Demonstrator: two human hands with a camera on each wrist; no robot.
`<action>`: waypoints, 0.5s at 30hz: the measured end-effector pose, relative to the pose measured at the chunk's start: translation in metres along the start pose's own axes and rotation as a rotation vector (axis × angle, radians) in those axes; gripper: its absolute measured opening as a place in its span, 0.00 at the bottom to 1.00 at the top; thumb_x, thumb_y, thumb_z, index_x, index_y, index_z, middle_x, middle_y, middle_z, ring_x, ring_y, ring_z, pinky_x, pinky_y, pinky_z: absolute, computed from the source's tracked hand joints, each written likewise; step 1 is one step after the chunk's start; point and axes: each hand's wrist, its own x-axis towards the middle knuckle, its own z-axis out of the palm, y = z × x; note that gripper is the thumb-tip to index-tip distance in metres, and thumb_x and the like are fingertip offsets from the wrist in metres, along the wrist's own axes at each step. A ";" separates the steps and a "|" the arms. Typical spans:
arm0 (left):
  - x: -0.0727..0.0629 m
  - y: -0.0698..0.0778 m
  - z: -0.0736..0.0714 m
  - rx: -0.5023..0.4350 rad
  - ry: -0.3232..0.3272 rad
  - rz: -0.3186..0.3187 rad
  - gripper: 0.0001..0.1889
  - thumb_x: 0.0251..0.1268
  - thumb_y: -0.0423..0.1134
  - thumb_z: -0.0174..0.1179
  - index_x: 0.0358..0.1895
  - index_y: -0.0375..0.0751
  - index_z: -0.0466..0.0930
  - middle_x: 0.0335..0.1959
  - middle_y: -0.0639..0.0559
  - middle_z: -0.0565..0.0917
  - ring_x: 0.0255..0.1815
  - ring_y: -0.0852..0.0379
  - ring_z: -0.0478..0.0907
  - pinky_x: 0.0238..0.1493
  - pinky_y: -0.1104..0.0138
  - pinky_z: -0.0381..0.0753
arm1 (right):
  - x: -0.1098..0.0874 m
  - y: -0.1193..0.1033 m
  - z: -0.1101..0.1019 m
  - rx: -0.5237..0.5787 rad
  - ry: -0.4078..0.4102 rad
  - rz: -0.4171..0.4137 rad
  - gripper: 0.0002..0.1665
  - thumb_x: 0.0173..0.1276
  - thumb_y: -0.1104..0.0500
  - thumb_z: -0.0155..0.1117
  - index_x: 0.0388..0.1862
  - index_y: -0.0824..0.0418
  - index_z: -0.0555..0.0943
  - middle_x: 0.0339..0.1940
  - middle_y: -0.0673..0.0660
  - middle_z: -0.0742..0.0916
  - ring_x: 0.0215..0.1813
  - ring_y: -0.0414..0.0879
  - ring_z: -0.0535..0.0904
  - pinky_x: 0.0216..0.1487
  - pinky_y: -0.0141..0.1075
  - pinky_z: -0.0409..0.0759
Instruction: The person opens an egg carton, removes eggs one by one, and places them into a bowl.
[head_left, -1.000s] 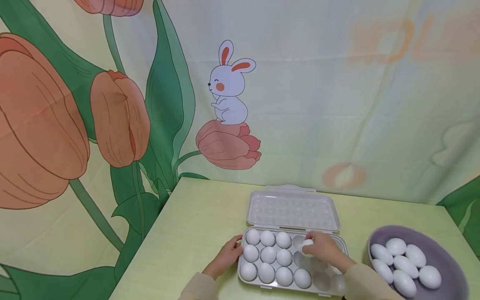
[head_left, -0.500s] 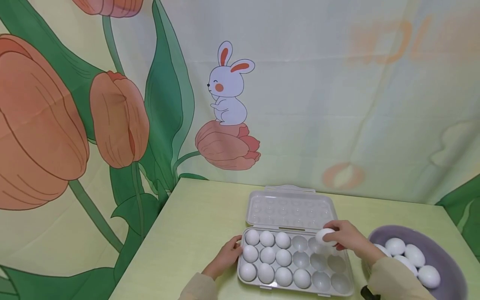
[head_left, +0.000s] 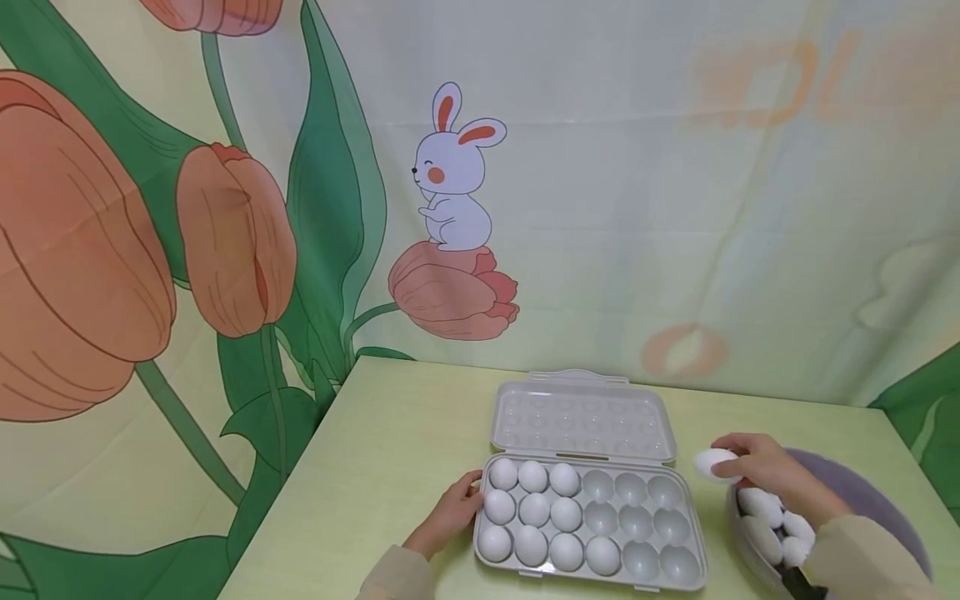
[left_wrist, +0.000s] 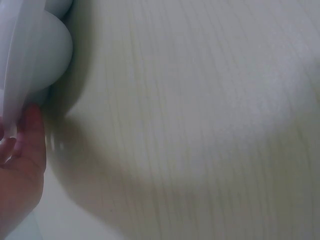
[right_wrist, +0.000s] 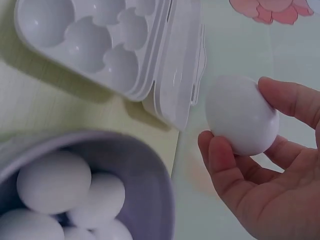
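Note:
A white egg (right_wrist: 242,115) is held between the thumb and fingertips of my right hand (head_left: 780,475), which is over the left rim of the purple bowl (head_left: 862,492). The egg box (head_left: 591,521) stands with its lid folded back; white eggs sit in its left columns, and the cups at its right are bare. At the box's left side my left hand (head_left: 450,514) grips the edge, with fingers (left_wrist: 34,135) at the rim in the left wrist view.
Several white eggs (right_wrist: 54,182) lie inside the bowl, partly hidden by the right forearm. The lid (head_left: 583,421) lies behind the box. A printed cloth (head_left: 600,208) with tulips and a rabbit hangs behind the table (head_left: 390,417).
My right hand has carried the egg from over the box's bare cups rightward to the bowl's edge. The left hand has stayed at the box's left side.

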 end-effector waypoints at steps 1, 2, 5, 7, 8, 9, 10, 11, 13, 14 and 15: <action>-0.004 0.006 0.000 0.001 0.000 0.001 0.23 0.60 0.30 0.43 0.60 0.26 0.59 0.35 0.43 0.72 0.34 0.54 0.70 0.32 0.64 0.75 | -0.001 0.003 -0.003 -0.004 0.000 0.001 0.31 0.55 0.58 0.60 0.53 0.76 0.66 0.39 0.59 0.80 0.33 0.42 0.74 0.32 0.36 0.74; -0.007 0.011 -0.001 -0.001 0.000 0.004 0.23 0.60 0.30 0.43 0.60 0.26 0.59 0.35 0.42 0.72 0.34 0.54 0.70 0.33 0.63 0.74 | -0.002 0.005 -0.006 -0.008 -0.006 0.011 0.31 0.56 0.58 0.60 0.54 0.76 0.66 0.40 0.59 0.80 0.34 0.43 0.75 0.33 0.37 0.74; -0.009 0.014 -0.001 0.005 -0.001 0.004 0.23 0.60 0.29 0.42 0.59 0.25 0.59 0.35 0.42 0.71 0.34 0.53 0.70 0.33 0.62 0.74 | -0.004 0.015 -0.015 -0.012 -0.012 0.043 0.32 0.57 0.58 0.59 0.55 0.77 0.64 0.41 0.62 0.80 0.35 0.44 0.75 0.34 0.37 0.74; -0.006 0.008 -0.001 0.005 -0.002 0.014 0.23 0.60 0.30 0.43 0.60 0.26 0.59 0.35 0.42 0.72 0.34 0.54 0.70 0.32 0.64 0.74 | -0.005 0.021 -0.021 -0.028 -0.007 0.066 0.33 0.57 0.57 0.59 0.54 0.78 0.64 0.42 0.64 0.79 0.36 0.45 0.75 0.34 0.38 0.75; -0.003 0.003 -0.001 0.005 -0.003 0.014 0.23 0.61 0.30 0.43 0.60 0.26 0.59 0.35 0.43 0.72 0.34 0.55 0.70 0.32 0.65 0.74 | -0.005 0.025 -0.024 -0.038 -0.010 0.080 0.33 0.57 0.57 0.59 0.54 0.78 0.64 0.43 0.65 0.79 0.36 0.44 0.75 0.35 0.38 0.75; -0.001 -0.002 -0.001 0.008 -0.003 0.010 0.23 0.61 0.31 0.43 0.60 0.27 0.59 0.35 0.43 0.72 0.33 0.55 0.70 0.31 0.65 0.74 | -0.005 0.028 -0.027 -0.043 -0.008 0.088 0.33 0.57 0.57 0.59 0.54 0.79 0.64 0.43 0.65 0.79 0.36 0.44 0.75 0.34 0.38 0.75; 0.001 -0.005 -0.001 0.008 -0.002 0.010 0.23 0.61 0.31 0.43 0.60 0.28 0.59 0.35 0.44 0.72 0.33 0.56 0.70 0.31 0.66 0.74 | -0.005 0.032 -0.030 -0.046 -0.011 0.104 0.33 0.56 0.57 0.59 0.54 0.79 0.64 0.42 0.64 0.79 0.35 0.43 0.75 0.34 0.38 0.75; 0.001 -0.005 -0.001 0.008 -0.001 0.009 0.23 0.61 0.31 0.43 0.60 0.29 0.60 0.35 0.44 0.72 0.33 0.56 0.70 0.30 0.67 0.74 | -0.005 0.035 -0.032 -0.054 -0.008 0.113 0.33 0.56 0.58 0.60 0.53 0.79 0.64 0.41 0.63 0.80 0.35 0.43 0.74 0.33 0.38 0.75; 0.001 -0.006 0.000 0.012 0.002 0.004 0.23 0.60 0.31 0.44 0.60 0.29 0.60 0.35 0.44 0.73 0.33 0.57 0.70 0.30 0.68 0.74 | -0.006 0.041 -0.036 -0.066 -0.009 0.144 0.33 0.55 0.57 0.60 0.53 0.79 0.64 0.40 0.62 0.80 0.35 0.43 0.74 0.33 0.37 0.74; 0.002 -0.006 0.000 0.012 0.002 0.005 0.23 0.60 0.31 0.44 0.60 0.29 0.60 0.35 0.44 0.73 0.33 0.57 0.70 0.30 0.68 0.74 | -0.007 0.043 -0.038 -0.070 -0.018 0.154 0.34 0.55 0.57 0.60 0.53 0.79 0.64 0.40 0.62 0.79 0.35 0.43 0.73 0.34 0.37 0.74; 0.002 -0.006 0.000 0.014 0.003 0.006 0.23 0.60 0.31 0.44 0.60 0.29 0.60 0.35 0.44 0.73 0.33 0.57 0.70 0.30 0.68 0.74 | -0.007 0.046 -0.040 -0.072 -0.022 0.163 0.34 0.55 0.57 0.60 0.53 0.80 0.64 0.40 0.62 0.79 0.35 0.44 0.73 0.34 0.38 0.74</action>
